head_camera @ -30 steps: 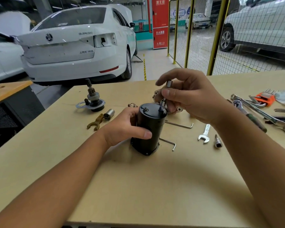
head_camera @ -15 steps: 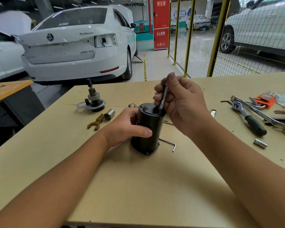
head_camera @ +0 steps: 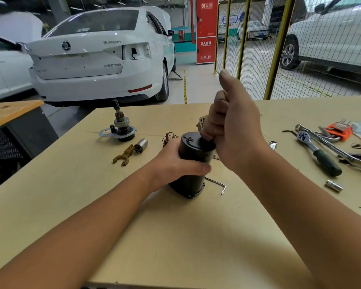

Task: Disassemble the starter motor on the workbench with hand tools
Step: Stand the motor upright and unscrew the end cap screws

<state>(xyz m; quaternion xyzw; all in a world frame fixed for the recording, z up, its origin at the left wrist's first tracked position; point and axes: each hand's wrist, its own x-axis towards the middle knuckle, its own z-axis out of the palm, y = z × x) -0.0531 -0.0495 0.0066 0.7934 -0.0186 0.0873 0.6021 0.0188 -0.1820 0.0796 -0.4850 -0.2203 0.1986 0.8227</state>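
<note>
The black cylindrical starter motor housing [head_camera: 193,163] stands upright in the middle of the workbench [head_camera: 175,236]. My left hand [head_camera: 175,163] grips its side, thumb across the front. My right hand [head_camera: 231,126] is curled into a fist directly above the housing's top right, fingers wrapped round a thin metal driver tool that is almost wholly hidden inside the fist; its tip meets the top face. A small bolt head [head_camera: 189,139] shows on the top left of the housing.
Removed parts lie at the back left: a pinion drive assembly [head_camera: 121,128], a brown fork lever [head_camera: 123,155] and a small metal sleeve [head_camera: 141,145]. A hex key [head_camera: 217,184] lies by the housing. Ratchet [head_camera: 319,153], wrenches, an orange hex key set [head_camera: 340,130] and a socket [head_camera: 333,186] lie right.
My right hand turned and closed into a fist over the driver, which is now hidden. The left hand and the housing stayed in place.
</note>
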